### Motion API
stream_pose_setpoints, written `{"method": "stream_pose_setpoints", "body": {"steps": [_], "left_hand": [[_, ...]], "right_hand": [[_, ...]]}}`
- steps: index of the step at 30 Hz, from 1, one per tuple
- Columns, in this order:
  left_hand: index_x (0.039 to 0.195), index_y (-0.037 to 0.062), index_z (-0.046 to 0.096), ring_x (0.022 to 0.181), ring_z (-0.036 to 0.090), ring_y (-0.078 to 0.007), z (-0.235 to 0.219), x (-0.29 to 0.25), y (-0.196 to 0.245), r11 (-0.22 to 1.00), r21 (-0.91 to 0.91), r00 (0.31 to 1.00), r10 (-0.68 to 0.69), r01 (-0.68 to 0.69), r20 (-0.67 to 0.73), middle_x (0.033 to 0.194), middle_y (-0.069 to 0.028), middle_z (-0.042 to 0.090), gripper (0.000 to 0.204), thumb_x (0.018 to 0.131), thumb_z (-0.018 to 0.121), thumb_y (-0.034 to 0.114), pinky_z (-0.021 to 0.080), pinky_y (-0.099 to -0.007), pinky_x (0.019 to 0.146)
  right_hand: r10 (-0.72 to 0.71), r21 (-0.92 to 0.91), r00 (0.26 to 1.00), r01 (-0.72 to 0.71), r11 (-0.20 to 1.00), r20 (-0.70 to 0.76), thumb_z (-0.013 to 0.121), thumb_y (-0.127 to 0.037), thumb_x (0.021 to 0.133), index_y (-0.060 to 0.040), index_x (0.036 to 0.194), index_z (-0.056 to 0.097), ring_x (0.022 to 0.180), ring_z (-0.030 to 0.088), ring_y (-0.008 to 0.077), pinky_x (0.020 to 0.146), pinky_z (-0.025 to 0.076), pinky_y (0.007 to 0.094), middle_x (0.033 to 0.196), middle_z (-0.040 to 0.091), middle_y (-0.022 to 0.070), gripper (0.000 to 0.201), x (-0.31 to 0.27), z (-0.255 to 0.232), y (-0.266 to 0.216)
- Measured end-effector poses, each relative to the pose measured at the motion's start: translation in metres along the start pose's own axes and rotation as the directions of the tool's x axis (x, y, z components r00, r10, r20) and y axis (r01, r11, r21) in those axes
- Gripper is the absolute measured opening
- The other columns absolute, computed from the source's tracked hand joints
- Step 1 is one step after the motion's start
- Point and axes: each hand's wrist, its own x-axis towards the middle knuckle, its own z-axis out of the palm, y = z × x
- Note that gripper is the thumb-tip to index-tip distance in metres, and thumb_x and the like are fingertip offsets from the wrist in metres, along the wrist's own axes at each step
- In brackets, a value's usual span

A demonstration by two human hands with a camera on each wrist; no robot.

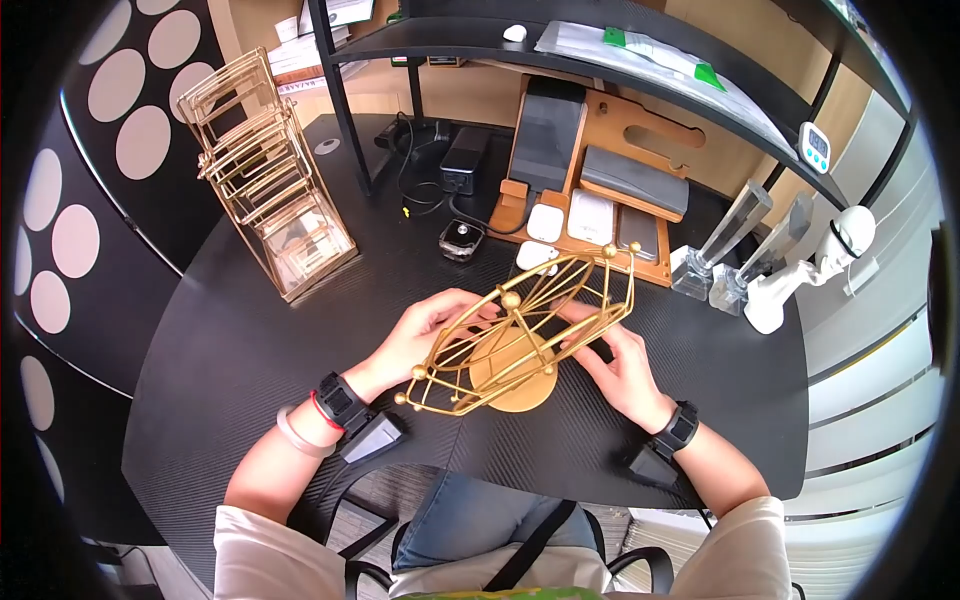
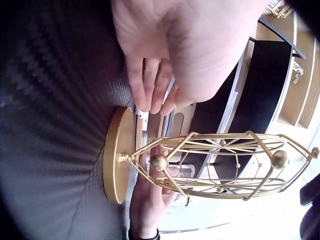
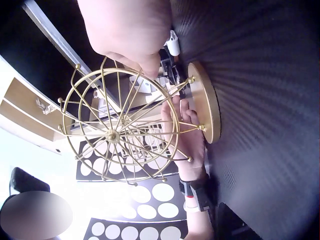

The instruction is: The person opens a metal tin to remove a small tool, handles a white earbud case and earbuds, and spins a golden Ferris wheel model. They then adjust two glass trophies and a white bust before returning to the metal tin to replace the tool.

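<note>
A gold wire Ferris wheel model (image 1: 545, 352) stands on its round gold base (image 1: 515, 385) on the black desk, in front of the person. In the right wrist view its spoked wheel (image 3: 114, 135) shows face-on. My left hand (image 1: 432, 330) is on the model's left side, fingers loosely extended and holding nothing; the left wrist view shows these fingers (image 2: 150, 82) beside the wheel. On the other side, my right hand (image 1: 622, 368) has its thumb and fingers spread apart, with fingertips close to the wheel's rim and partly hidden behind the wires.
A gold wire rack (image 1: 270, 180) stands at the left. Behind the model are a wooden stand (image 1: 640, 130) with phones, a white earbud case (image 1: 545, 223) and a small clear-cased device (image 1: 461, 241). Glass trophies (image 1: 735, 230) and a white figurine (image 1: 805, 275) are at the right, beneath a black shelf (image 1: 440, 40).
</note>
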Motion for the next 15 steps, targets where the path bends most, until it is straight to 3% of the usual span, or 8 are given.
{"method": "stream_pose_setpoints", "body": {"steps": [1,2,3,5,9,11,13,15], "left_hand": [[0.123,0.0021,0.059,0.108,0.060,-0.0138,-0.002,0.001,-0.001,0.995,-0.086,0.998,-0.059,0.057,-0.023,0.116,-0.0057,0.063,0.032,0.104,0.050,0.025,0.050,-0.0302,0.093],[0.120,0.0028,0.060,0.107,0.061,-0.0133,-0.003,0.002,0.001,0.994,-0.101,0.997,-0.049,0.043,-0.058,0.114,-0.0057,0.064,0.031,0.105,0.047,0.027,0.051,-0.0303,0.092],[0.117,0.0029,0.060,0.105,0.061,-0.0135,-0.003,0.001,0.005,0.993,-0.104,0.993,-0.068,0.058,-0.095,0.111,-0.0061,0.064,0.033,0.105,0.045,0.030,0.051,-0.0307,0.092],[0.115,0.0036,0.060,0.103,0.062,-0.0136,-0.007,0.003,-0.002,0.981,-0.185,0.989,-0.087,0.064,-0.120,0.109,-0.0061,0.065,0.036,0.105,0.045,0.035,0.051,-0.0305,0.092],[0.113,0.0040,0.059,0.101,0.064,-0.0158,-0.014,0.004,-0.016,0.987,-0.134,0.990,-0.102,0.088,-0.097,0.108,-0.0059,0.066,0.037,0.104,0.047,0.038,0.053,-0.0301,0.089],[0.112,0.0034,0.059,0.100,0.064,-0.0150,-0.015,0.003,-0.016,0.989,-0.137,0.997,-0.052,0.045,-0.051,0.109,-0.0060,0.065,0.032,0.104,0.047,0.032,0.052,-0.0292,0.088],[0.112,0.0031,0.059,0.099,0.064,-0.0148,-0.014,0.001,-0.008,0.996,-0.076,0.998,-0.054,0.050,-0.045,0.109,-0.0059,0.065,0.032,0.104,0.048,0.032,0.052,-0.0291,0.087],[0.111,0.0025,0.059,0.098,0.064,-0.0152,-0.011,0.002,-0.008,0.994,-0.091,0.997,-0.065,0.061,-0.049,0.109,-0.0070,0.065,0.032,0.104,0.048,0.032,0.052,-0.0297,0.088]], "right_hand": [[0.060,0.131,0.997,-0.065,0.989,0.040,0.068,-0.002,0.087,-0.0020,0.108,0.066,0.114,0.063,0.0272,0.098,0.051,0.0385,0.128,0.062,0.0132,0.022,-0.001,0.000,0.002],[-0.059,0.123,0.998,0.061,0.991,-0.014,0.072,-0.004,0.084,-0.0013,0.106,0.063,0.100,0.066,0.0265,0.086,0.053,0.0356,0.113,0.066,0.0122,0.025,0.001,0.004,0.007],[-0.059,0.123,0.998,0.061,0.991,-0.015,0.072,-0.004,0.084,-0.0013,0.106,0.063,0.100,0.066,0.0265,0.086,0.053,0.0356,0.113,0.066,0.0122,0.025,0.000,0.002,0.007],[-0.142,0.002,0.984,0.142,0.990,0.104,0.073,-0.005,0.083,-0.0021,0.104,0.063,0.092,0.066,0.0229,0.080,0.053,0.0336,0.104,0.067,0.0096,0.023,-0.002,-0.004,0.008],[0.004,0.134,0.967,-0.040,0.990,0.256,0.076,-0.006,0.081,-0.0040,0.096,0.059,0.086,0.066,0.0204,0.075,0.053,0.0317,0.089,0.063,0.0060,0.023,-0.003,-0.007,0.002],[-0.085,0.062,0.961,0.071,0.996,0.264,0.077,-0.012,0.081,-0.0049,0.095,0.059,0.087,0.067,0.0221,0.077,0.054,0.0332,0.090,0.063,0.0059,0.024,0.001,-0.014,0.000],[-0.323,-0.106,0.881,0.379,0.920,0.347,0.078,-0.023,0.080,-0.0062,0.096,0.062,0.089,0.066,0.0243,0.078,0.055,0.0362,0.094,0.064,0.0059,0.028,0.006,-0.021,0.001],[-0.384,-0.215,0.825,0.498,0.840,0.414,0.073,-0.029,0.082,-0.0091,0.102,0.068,0.099,0.064,0.0230,0.084,0.054,0.0369,0.102,0.066,0.0036,0.029,0.007,-0.023,-0.005]]}}
